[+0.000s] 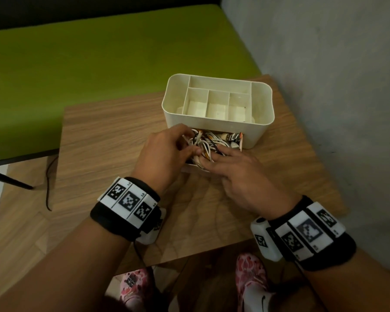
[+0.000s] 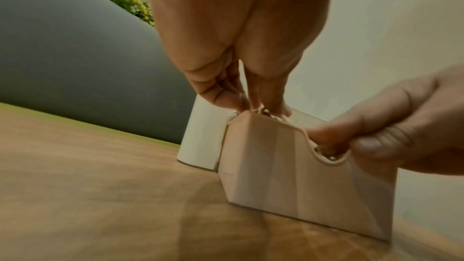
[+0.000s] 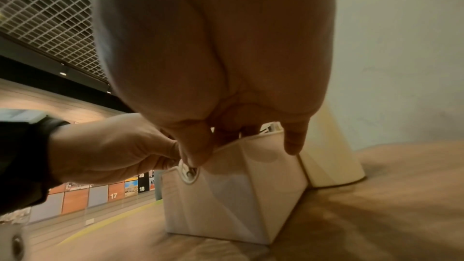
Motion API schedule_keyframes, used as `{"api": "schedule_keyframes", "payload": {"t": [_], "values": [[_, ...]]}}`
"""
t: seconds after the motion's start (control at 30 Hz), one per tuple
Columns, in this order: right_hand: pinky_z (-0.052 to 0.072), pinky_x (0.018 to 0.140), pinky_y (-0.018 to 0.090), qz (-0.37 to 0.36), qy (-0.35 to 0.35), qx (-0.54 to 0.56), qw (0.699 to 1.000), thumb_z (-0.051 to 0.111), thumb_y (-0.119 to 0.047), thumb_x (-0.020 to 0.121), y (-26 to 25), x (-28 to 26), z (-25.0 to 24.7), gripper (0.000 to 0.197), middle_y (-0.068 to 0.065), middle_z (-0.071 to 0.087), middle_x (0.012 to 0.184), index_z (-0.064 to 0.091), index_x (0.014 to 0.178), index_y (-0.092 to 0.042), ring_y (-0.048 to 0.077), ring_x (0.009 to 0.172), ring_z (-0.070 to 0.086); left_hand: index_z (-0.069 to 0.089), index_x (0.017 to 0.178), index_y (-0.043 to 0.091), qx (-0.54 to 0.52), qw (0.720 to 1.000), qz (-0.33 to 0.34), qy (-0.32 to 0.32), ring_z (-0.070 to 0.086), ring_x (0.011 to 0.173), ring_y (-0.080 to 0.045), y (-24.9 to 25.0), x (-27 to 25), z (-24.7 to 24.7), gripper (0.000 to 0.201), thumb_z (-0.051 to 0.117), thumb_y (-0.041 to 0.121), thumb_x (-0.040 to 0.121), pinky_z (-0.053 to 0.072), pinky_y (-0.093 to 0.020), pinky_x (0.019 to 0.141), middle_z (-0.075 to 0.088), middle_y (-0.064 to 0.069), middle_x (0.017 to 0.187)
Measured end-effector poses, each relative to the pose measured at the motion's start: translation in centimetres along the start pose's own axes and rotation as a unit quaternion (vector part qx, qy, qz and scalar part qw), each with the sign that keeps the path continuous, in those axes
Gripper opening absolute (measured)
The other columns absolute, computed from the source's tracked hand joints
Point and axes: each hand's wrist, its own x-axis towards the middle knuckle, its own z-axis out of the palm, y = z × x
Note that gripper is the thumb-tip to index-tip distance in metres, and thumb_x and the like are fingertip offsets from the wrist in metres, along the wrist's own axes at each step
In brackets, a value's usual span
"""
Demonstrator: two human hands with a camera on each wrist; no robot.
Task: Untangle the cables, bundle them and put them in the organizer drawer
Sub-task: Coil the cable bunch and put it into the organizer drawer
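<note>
Tangled white cables (image 1: 208, 143) fill the pulled-out cream plastic drawer (image 2: 288, 166) — left hand (image 1: 164, 152) and right hand (image 1: 236, 174) both dig in, fingers curled among them.

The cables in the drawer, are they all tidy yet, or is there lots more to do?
Not tidy yet. The drawer is pulled out of the organizer, and the cables lie in it as a loose tangle. Left hand and right hand reach into them. Left: untangling, bundling, putting away.
</note>
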Motion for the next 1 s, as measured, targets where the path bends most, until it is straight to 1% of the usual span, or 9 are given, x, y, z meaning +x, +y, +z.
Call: {"api": "schedule_keyframes", "payload": {"t": [0.13, 0.27, 0.37, 0.5, 0.67, 0.77, 0.83, 0.9, 1.0], "values": [[0.044, 0.099, 0.060, -0.010, -0.003, 0.001, 1.000, 0.048, -0.020, 0.084, 0.8, 0.0, -0.1, 0.049, 0.002, 0.064, 0.133, 0.063, 0.130, -0.030, 0.030, 0.134, 0.050, 0.079, 0.097, 0.017, 0.041, 0.995, 0.085, -0.022, 0.059, 0.086, -0.016, -0.9, 0.5, -0.5, 0.018, 0.079, 0.023, 0.080, 0.039, -0.021, 0.072, 0.068, 0.002, 0.096], [0.035, 0.105, 0.061, -0.008, 0.010, -0.012, 1.000, 0.051, -0.026, 0.085, 0.1, 0.3, -1.1, 0.042, -0.003, 0.068, 0.126, 0.070, 0.121, -0.030, 0.027, 0.129, 0.055, 0.079, 0.098, 0.022, 0.172, 0.968, 0.173, -0.061, 0.057, 0.089, -0.030, -0.7, 0.6, -0.6, 0.020, 0.064, 0.029, 0.087, 0.043, -0.034, 0.076, 0.074, 0.002, 0.098], [0.022, 0.108, 0.060, -0.018, 0.098, -0.081, 0.992, 0.061, -0.024, 0.078, -0.9, 0.2, -1.8, 0.034, -0.004, 0.072, 0.115, 0.073, 0.111, -0.024, 0.023, 0.117, 0.063, 0.075, 0.107, 0.033, 0.248, 0.956, 0.132, -0.085, 0.048, 0.100, -0.030, 0.0, 0.5, -0.9, 0.020, 0.060, 0.037, 0.094, 0.035, -0.038, 0.080, 0.068, 0.011, 0.110], [0.025, 0.114, 0.056, -0.038, 0.117, -0.123, 0.985, 0.065, -0.017, 0.082, -2.8, 0.2, -1.6, 0.054, 0.001, 0.057, 0.142, 0.056, 0.136, -0.017, 0.021, 0.136, 0.048, 0.069, 0.116, 0.033, 0.308, 0.936, 0.104, -0.132, 0.039, 0.106, -0.024, 0.6, 0.4, -0.9, 0.040, 0.040, 0.048, 0.093, 0.021, -0.033, 0.077, 0.059, 0.012, 0.117], [0.042, 0.103, 0.054, 0.008, 0.057, -0.158, 0.986, 0.081, -0.019, 0.070, -2.3, 1.4, 0.7, 0.073, 0.007, 0.061, 0.137, 0.055, 0.137, -0.009, 0.021, 0.126, 0.058, 0.071, 0.111, 0.029, 0.309, 0.932, 0.125, -0.145, 0.044, 0.103, -0.028, 0.5, 0.4, -0.5, 0.059, 0.029, 0.056, 0.082, 0.032, -0.035, 0.076, 0.063, 0.005, 0.110], [0.034, 0.103, 0.044, 0.035, 0.057, -0.164, 0.984, 0.085, -0.024, 0.066, -2.0, 1.9, 1.6, 0.063, 0.005, 0.068, 0.125, 0.066, 0.124, -0.010, 0.020, 0.116, 0.065, 0.075, 0.098, 0.019, 0.286, 0.933, 0.159, -0.150, 0.057, 0.092, -0.033, 0.2, 0.0, -0.7, 0.059, 0.032, 0.057, 0.082, 0.050, -0.043, 0.073, 0.070, -0.002, 0.099], [0.025, 0.100, 0.042, 0.050, 0.054, -0.162, 0.984, 0.083, -0.025, 0.070, -2.2, 2.0, 1.5, 0.059, 0.004, 0.067, 0.127, 0.066, 0.125, -0.013, 0.019, 0.118, 0.064, 0.075, 0.101, 0.011, 0.262, 0.941, 0.173, -0.127, 0.066, 0.093, -0.036, 0.3, -0.7, -1.0, 0.047, 0.049, 0.046, 0.084, 0.056, -0.044, 0.077, 0.072, -0.009, 0.108], [0.018, 0.109, 0.042, 0.066, 0.021, -0.143, 0.987, 0.067, -0.027, 0.088, -2.6, 2.2, 0.9, 0.056, -0.001, 0.053, 0.146, 0.051, 0.141, -0.019, 0.016, 0.136, 0.046, 0.074, 0.107, 0.006, 0.232, 0.949, 0.187, -0.101, 0.071, 0.094, -0.035, 0.5, -1.2, -1.4, 0.037, 0.068, 0.030, 0.081, 0.059, -0.042, 0.075, 0.071, -0.014, 0.116], [0.003, 0.117, 0.040, 0.067, -0.030, -0.121, 0.990, 0.044, -0.030, 0.102, -2.5, 2.0, 0.0, 0.053, -0.010, 0.028, 0.160, 0.029, 0.152, -0.029, 0.010, 0.149, 0.019, 0.073, 0.113, 0.012, 0.231, 0.945, 0.187, -0.136, 0.072, 0.092, -0.030, 0.5, -1.5, -1.4, 0.035, 0.071, 0.028, 0.082, 0.060, -0.040, 0.070, 0.073, -0.008, 0.111]]}}
